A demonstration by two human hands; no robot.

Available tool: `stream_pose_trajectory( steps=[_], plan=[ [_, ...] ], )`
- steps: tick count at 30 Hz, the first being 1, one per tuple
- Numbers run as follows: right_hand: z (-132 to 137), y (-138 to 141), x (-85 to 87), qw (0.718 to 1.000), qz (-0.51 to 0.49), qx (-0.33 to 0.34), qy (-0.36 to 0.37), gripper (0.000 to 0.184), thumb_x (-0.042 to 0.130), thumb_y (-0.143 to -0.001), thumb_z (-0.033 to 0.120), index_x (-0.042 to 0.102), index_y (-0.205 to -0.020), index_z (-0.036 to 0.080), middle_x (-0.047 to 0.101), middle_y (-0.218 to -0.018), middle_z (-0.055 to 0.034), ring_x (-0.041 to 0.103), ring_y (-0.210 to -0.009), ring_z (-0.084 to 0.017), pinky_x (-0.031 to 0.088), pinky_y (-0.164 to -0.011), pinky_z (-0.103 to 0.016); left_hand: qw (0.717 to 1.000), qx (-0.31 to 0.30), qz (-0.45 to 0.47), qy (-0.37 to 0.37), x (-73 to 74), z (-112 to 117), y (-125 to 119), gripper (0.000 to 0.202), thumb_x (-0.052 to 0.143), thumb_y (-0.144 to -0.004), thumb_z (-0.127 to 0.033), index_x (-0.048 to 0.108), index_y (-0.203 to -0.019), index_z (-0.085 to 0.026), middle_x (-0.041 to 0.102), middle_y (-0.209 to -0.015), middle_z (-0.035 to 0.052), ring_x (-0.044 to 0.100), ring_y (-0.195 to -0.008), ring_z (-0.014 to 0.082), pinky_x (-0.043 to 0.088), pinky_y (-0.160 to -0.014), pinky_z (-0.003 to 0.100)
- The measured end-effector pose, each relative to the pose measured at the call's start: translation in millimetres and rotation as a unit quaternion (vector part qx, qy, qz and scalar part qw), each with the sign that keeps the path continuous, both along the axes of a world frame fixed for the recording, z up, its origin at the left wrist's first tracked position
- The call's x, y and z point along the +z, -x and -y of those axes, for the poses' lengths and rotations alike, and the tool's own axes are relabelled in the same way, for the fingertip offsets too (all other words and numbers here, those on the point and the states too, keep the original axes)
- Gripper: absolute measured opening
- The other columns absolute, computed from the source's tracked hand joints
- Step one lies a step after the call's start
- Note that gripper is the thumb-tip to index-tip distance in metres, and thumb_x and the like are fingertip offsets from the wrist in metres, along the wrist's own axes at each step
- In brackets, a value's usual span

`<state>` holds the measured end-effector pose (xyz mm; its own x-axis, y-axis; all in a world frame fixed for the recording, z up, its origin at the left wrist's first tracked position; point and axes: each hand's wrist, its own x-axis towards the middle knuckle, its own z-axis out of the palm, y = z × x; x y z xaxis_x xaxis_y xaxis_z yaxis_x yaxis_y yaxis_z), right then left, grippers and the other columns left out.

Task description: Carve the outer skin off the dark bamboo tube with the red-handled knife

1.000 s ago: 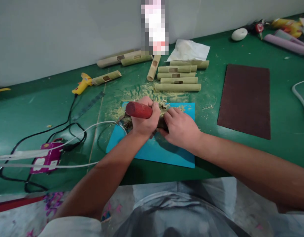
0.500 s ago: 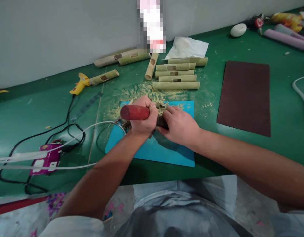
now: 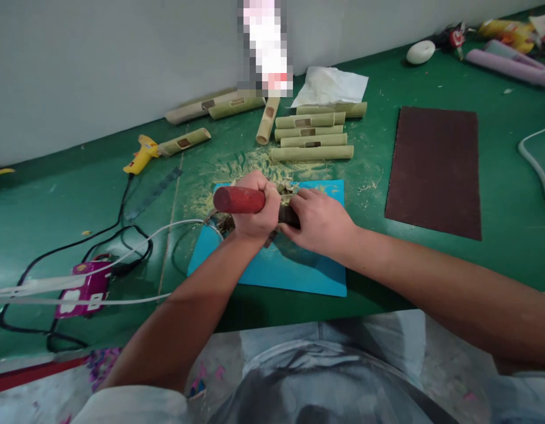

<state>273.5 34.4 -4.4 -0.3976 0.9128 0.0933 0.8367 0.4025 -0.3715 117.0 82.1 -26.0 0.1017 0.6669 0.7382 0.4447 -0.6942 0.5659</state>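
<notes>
My left hand (image 3: 260, 209) is wrapped round a tool with a thick red handle (image 3: 238, 199), whose rounded end points left. Between my hands shows a dark bar (image 3: 289, 216), seemingly the same tool. My right hand (image 3: 319, 218) is closed on the bar's right end, its thumb below. Under both hands lies a blue sheet (image 3: 294, 274), with bits of pale shavings at its upper edge. Whatever lies directly beneath my fingers is mostly hidden, as is the working end of the tool.
Several bamboo tubes (image 3: 312, 153) with cut slots lie behind the shavings. At left are a yellow glue gun (image 3: 141, 159), a purple box (image 3: 84, 288) and loose cables. A dark brown sheet (image 3: 435, 172) lies at right; white paper (image 3: 332, 86) at the back.
The whole view has shifted slightly, so the bench items appear a little farther left. Both hands keep their hold on the tool, with hardly any movement of their own.
</notes>
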Motion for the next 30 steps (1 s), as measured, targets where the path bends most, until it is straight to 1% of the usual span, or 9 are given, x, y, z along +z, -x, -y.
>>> stream_pose_trajectory(
  steps=[2, 4, 8, 13, 16, 22, 25, 27, 30],
  plan=[
    [1.6, 0.5, 0.2, 0.999, 0.009, 0.008, -0.029, 0.034, 0.068, -0.095, 0.042, 0.067, -0.112, 0.012, 0.068, -0.113, -0.0168, 0.061, -0.108, -0.032, 0.046, -0.081, -0.040, 1.000, -0.005, 0.022, 0.003, 0.1, -1.6, -2.9, 0.043, 0.059, -0.098, -0.033, 0.039, -0.062, -0.021, 0.043, -0.060, -0.0020, 0.043, -0.056, 0.0128, 0.033, -0.057, 0.034],
    [2.4, 0.9, 1.4, 0.999, 0.026, 0.018, -0.035, 0.035, 0.070, -0.094, 0.040, 0.066, -0.115, 0.012, 0.067, -0.118, -0.0175, 0.060, -0.112, -0.033, 0.046, -0.084, -0.041, 0.999, 0.001, 0.040, 0.015, -0.1, -3.8, -6.6, 0.044, 0.061, -0.097, -0.035, 0.039, -0.061, -0.021, 0.040, -0.059, -0.0027, 0.040, -0.054, 0.0121, 0.033, -0.055, 0.033],
    [1.2, 0.6, 2.7, 0.999, 0.038, 0.008, -0.007, 0.028, 0.066, -0.096, 0.035, 0.067, -0.112, 0.012, 0.067, -0.114, -0.0171, 0.060, -0.111, -0.033, 0.047, -0.088, -0.042, 0.998, 0.020, 0.049, 0.029, -1.6, -9.7, -13.5, 0.047, 0.066, -0.094, -0.039, 0.036, -0.061, -0.021, 0.037, -0.060, -0.0040, 0.039, -0.054, 0.0109, 0.034, -0.054, 0.032],
    [-3.2, -2.9, -0.6, 1.000, 0.014, 0.009, -0.005, 0.029, 0.064, -0.097, 0.038, 0.068, -0.109, 0.012, 0.068, -0.111, -0.0160, 0.061, -0.109, -0.032, 0.047, -0.090, -0.042, 0.999, 0.016, 0.021, 0.024, -2.5, -14.6, -15.8, 0.043, 0.064, -0.091, -0.030, 0.033, -0.062, -0.022, 0.035, -0.060, -0.0050, 0.037, -0.054, 0.0103, 0.034, -0.054, 0.031],
    [-5.7, -4.4, -2.0, 1.000, 0.002, 0.016, -0.001, 0.029, 0.066, -0.096, 0.038, 0.069, -0.106, 0.011, 0.068, -0.109, -0.0154, 0.061, -0.108, -0.031, 0.047, -0.091, -0.041, 1.000, 0.014, 0.017, 0.013, -2.7, -14.6, -14.7, 0.040, 0.062, -0.089, -0.025, 0.033, -0.062, -0.022, 0.035, -0.059, -0.0050, 0.037, -0.053, 0.0108, 0.033, -0.054, 0.031],
    [-8.0, -4.3, -2.9, 1.000, -0.012, 0.015, -0.005, 0.026, 0.068, -0.094, 0.037, 0.071, -0.102, 0.012, 0.068, -0.104, -0.0138, 0.060, -0.102, -0.028, 0.046, -0.085, -0.039, 1.000, 0.012, 0.015, -0.015, -3.2, -13.5, -12.9, 0.037, 0.061, -0.089, -0.021, 0.036, -0.062, -0.022, 0.040, -0.060, -0.0041, 0.041, -0.054, 0.0116, 0.034, -0.056, 0.032],
    [-8.5, -4.1, -2.5, 1.000, -0.014, 0.017, -0.005, 0.026, 0.068, -0.095, 0.037, 0.071, -0.101, 0.012, 0.068, -0.103, -0.0132, 0.060, -0.100, -0.027, 0.046, -0.085, -0.039, 0.999, 0.007, 0.019, -0.024, -2.7, -13.6, -12.6, 0.035, 0.059, -0.088, -0.019, 0.036, -0.062, -0.021, 0.040, -0.059, -0.0040, 0.041, -0.054, 0.0111, 0.033, -0.056, 0.031],
    [-8.6, -4.0, -1.3, 1.000, -0.015, 0.017, -0.001, 0.026, 0.068, -0.095, 0.037, 0.072, -0.101, 0.012, 0.069, -0.104, -0.0133, 0.060, -0.101, -0.027, 0.046, -0.085, -0.038, 1.000, 0.006, 0.017, -0.020, -2.3, -13.6, -12.1, 0.035, 0.060, -0.088, -0.019, 0.037, -0.061, -0.021, 0.040, -0.059, -0.0038, 0.041, -0.054, 0.0111, 0.034, -0.056, 0.031],
    [-8.9, -4.0, 1.2, 1.000, -0.016, 0.014, 0.013, 0.027, 0.068, -0.096, 0.037, 0.072, -0.103, 0.011, 0.069, -0.106, -0.0141, 0.061, -0.103, -0.028, 0.046, -0.086, -0.038, 1.000, 0.023, 0.021, -0.003, -2.5, -13.5, -10.9, 0.038, 0.062, -0.089, -0.024, 0.038, -0.060, -0.021, 0.041, -0.060, -0.0030, 0.043, -0.056, 0.0117, 0.036, -0.057, 0.032]
  ],
)
